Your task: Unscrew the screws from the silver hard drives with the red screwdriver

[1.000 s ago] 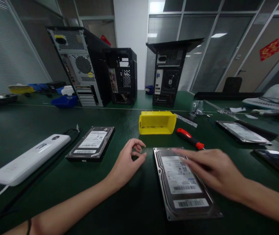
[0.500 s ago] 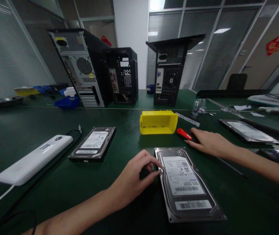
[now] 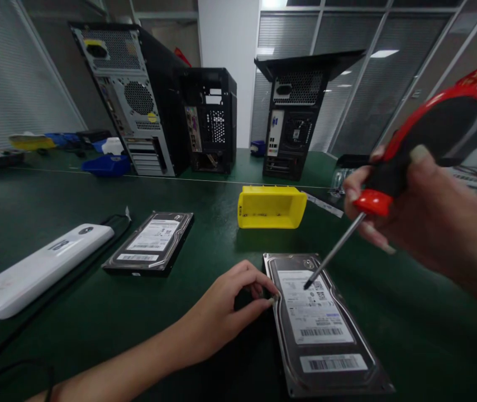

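A hard drive (image 3: 282,346) lies label up on the table just in front of me. My left hand (image 3: 242,301) is closed in a pinch at its left edge, the fingertips touching that edge. Something tiny may be between those tips, too small to make out. Raised over the drive's right side, my right hand (image 3: 431,223) grips a red and black screwdriver (image 3: 414,151). Its shaft slants down to the left, and the tip appears over the white label; whether it touches, I cannot tell.
A yellow bin (image 3: 270,220) stands behind the drive. To the left lie a second hard drive (image 3: 154,240) and a white power strip (image 3: 41,268) with cables. Computer cases (image 3: 158,106), (image 3: 207,123) and a third case (image 3: 291,123) stand at the back near a blue bin (image 3: 106,166).
My right hand has picked the screwdriver up from the table and brought it up, tip pointing down over the drive. The left hand keeps its pinch at the drive's edge.
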`<state>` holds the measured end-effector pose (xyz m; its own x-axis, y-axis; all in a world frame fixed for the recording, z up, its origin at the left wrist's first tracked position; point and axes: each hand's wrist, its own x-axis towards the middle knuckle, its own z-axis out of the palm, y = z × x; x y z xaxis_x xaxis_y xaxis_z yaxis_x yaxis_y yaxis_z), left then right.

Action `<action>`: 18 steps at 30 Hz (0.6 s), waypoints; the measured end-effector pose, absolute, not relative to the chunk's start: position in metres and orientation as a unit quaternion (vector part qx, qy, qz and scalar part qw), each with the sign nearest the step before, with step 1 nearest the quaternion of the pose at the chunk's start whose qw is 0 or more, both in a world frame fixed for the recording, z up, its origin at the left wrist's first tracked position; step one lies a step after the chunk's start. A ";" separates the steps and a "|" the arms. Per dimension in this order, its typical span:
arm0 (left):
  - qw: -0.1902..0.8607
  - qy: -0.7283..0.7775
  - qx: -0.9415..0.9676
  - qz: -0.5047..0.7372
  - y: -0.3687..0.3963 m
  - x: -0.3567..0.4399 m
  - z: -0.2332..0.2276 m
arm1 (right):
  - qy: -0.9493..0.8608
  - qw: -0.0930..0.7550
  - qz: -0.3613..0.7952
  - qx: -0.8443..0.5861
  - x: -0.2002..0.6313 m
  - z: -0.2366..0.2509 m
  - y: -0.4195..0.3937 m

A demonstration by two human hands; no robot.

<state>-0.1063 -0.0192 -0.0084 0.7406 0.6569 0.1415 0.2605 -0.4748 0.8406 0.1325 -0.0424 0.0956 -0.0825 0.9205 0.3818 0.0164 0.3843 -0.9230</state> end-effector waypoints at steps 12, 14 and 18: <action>0.434 0.285 0.821 0.238 -0.016 -0.107 -0.012 | -0.666 0.533 0.447 -0.270 0.099 0.068 -0.029; 0.431 0.287 0.822 0.236 -0.016 -0.108 -0.013 | -0.673 0.524 0.447 -0.270 0.099 0.065 -0.027; 0.429 0.284 0.825 0.234 -0.016 -0.107 -0.013 | -0.674 0.517 0.456 -0.266 0.098 0.059 -0.024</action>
